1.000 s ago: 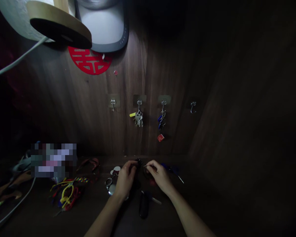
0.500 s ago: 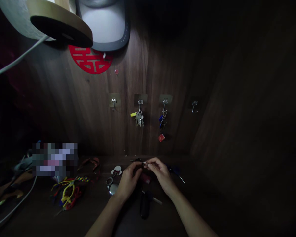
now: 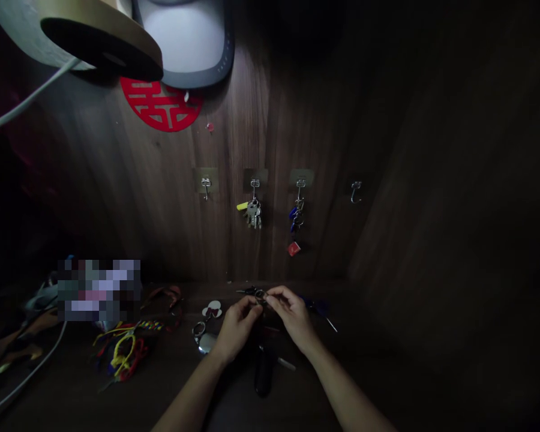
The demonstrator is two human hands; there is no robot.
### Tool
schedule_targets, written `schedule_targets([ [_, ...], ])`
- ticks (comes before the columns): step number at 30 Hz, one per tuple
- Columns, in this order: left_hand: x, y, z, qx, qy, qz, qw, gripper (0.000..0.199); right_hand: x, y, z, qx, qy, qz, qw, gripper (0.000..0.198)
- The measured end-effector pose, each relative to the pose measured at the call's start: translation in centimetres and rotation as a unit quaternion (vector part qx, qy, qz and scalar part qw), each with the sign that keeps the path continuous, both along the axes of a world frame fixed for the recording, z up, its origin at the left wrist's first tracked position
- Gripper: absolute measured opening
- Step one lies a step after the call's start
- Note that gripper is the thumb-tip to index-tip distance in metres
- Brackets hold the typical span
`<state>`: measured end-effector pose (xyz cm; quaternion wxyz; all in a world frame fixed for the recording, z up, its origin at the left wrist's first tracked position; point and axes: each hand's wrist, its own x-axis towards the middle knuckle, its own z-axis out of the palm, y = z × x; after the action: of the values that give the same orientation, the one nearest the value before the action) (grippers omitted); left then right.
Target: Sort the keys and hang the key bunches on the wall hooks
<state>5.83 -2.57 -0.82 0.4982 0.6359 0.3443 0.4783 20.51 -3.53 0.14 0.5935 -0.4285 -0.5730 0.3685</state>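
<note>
Between my two hands is a small metal key ring [image 3: 260, 296], pinched from both sides over the dark wooden surface. My left hand [image 3: 239, 327] is closed on its left edge, and the fingertips of my right hand [image 3: 290, 312] grip its right edge. Below my hands lies a black key fob [image 3: 263, 372] with a metal key [image 3: 287, 363] beside it. Left of my left hand rest a silver oval key fob [image 3: 206, 343] with a ring and a white flower-shaped charm [image 3: 212, 309]. A dark blue key [image 3: 319, 309] lies right of my right hand.
Hooks on the wooden wall hold a key bunch with a yellow tag [image 3: 253, 213] and a blue key set [image 3: 297, 213] with a red tag. Colourful braided cords [image 3: 126, 354] and a white cable [image 3: 31, 372] lie left. A lamp [image 3: 103, 39] and a cap [image 3: 186, 42] are overhead.
The ring has turned and now shows as a loop between my fingertips. A dark red item below my hands has mostly gone from sight. The camera view has shifted slightly.
</note>
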Motion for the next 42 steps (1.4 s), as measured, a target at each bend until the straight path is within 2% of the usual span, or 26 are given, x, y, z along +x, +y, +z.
schedule_targets([
  [4, 0.2, -0.1, 0.1, -0.087, -0.051, -0.052, 0.994, 0.026, 0.0, 0.2, -0.1, -0.011, 0.029, 0.008, 0.999, 0.022],
  [8, 0.2, -0.3, 0.5, -0.148, -0.086, -0.075, 0.982, 0.027, 0.0, 0.2, -0.1, 0.006, 0.035, 0.010, 0.999, 0.020],
  [11, 0.1, -0.3, 0.5, -0.169, -0.094, -0.083, 0.978, 0.027, 0.2, -0.1, 0.3, 0.017, -0.005, 0.015, 1.000, 0.018],
  [14, 0.1, -0.3, 0.3, -0.187, -0.087, -0.085, 0.975, 0.029, 0.4, -0.6, 0.8, 0.045, -0.088, 0.002, 0.995, 0.017],
  [20, 0.3, 0.1, -0.2, -0.195, -0.094, -0.082, 0.973, 0.033, 0.8, -0.9, 0.8, 0.208, -0.258, -0.011, 0.943, 0.025],
  [26, 0.1, 0.0, 0.1, -0.182, -0.112, -0.081, 0.973, 0.038, 1.4, -0.5, 0.0, 0.271, -0.324, -0.026, 0.906, 0.021],
  [30, 0.1, -0.1, 0.4, -0.179, -0.109, -0.053, 0.976, 0.042, 1.8, -0.4, 0.0, 0.252, -0.316, -0.055, 0.913, 0.019],
  [35, 0.4, 0.1, 0.1, -0.180, -0.124, -0.049, 0.975, 0.034, 1.6, -0.4, 0.3, 0.207, -0.228, -0.057, 0.950, 0.016],
  [39, 0.3, 0.3, -0.2, -0.180, -0.135, -0.070, 0.972, 0.031, 1.2, -0.3, 0.2, 0.094, -0.099, -0.021, 0.990, 0.016],
  [42, 0.3, 0.1, 0.1, -0.171, -0.130, -0.092, 0.972, 0.031, 1.1, -0.2, 0.2, 0.019, -0.018, 0.011, 1.000, 0.021],
])
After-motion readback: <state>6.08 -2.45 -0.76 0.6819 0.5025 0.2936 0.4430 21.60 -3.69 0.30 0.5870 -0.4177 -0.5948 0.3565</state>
